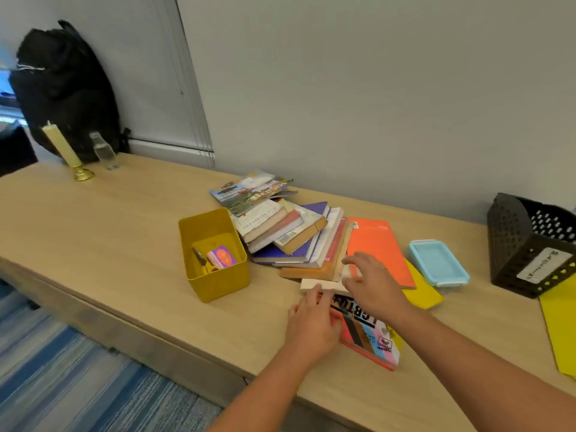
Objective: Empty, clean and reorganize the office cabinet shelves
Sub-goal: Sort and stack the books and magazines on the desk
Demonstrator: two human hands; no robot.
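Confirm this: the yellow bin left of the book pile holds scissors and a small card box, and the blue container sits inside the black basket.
Wrong on the blue container: the head view shows it on the counter, beside the black basket. The yellow bin, left of the book pile, does hold scissors and a card box.

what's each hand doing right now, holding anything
Left hand: open, fingers flat on the striped book.
Right hand: open, fingers resting on the orange book, gripping nothing.

yellow bin (pixel 215 275) left of books (pixel 290 232), blue box (pixel 439 263) right
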